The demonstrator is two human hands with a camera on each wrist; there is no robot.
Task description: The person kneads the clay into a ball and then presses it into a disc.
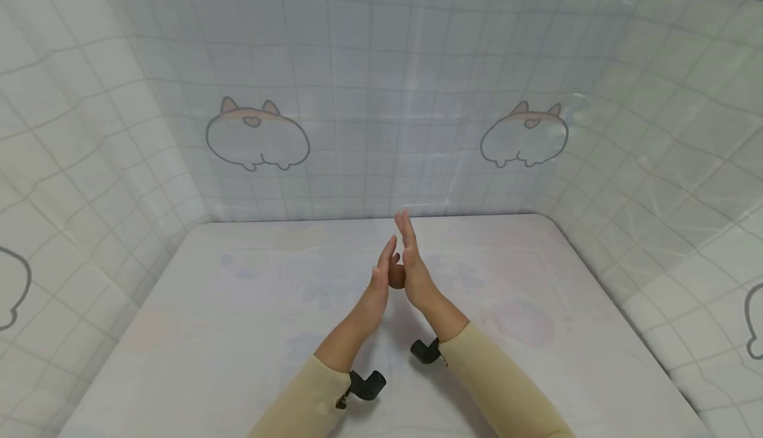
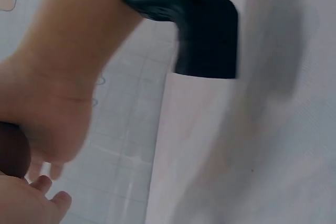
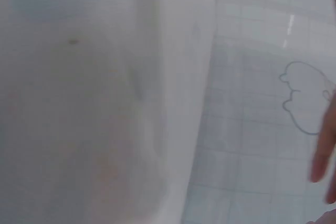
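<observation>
A small, smooth brown ball [image 1: 396, 277] sits between two facing palms near the middle of the head view. My left hand [image 1: 377, 289] presses it from the left with extended fingers. From the right, the palm of my right hand [image 1: 418, 279] presses against it, its straight fingers pointing up and away. In the left wrist view the ball [image 2: 13, 150] shows partly at the left edge, wedged between the hands. The right wrist view catches only some fingers [image 3: 326, 145] at its right edge; the ball is out of that frame.
A pale, faintly patterned table [image 1: 250, 332] lies below the hands. Walls of white grid-patterned sheeting [image 1: 381, 126] with cartoon animal drawings rise behind it and on both sides. Black camera mounts [image 1: 367, 385] stick out from the cream sleeves [image 1: 501, 385].
</observation>
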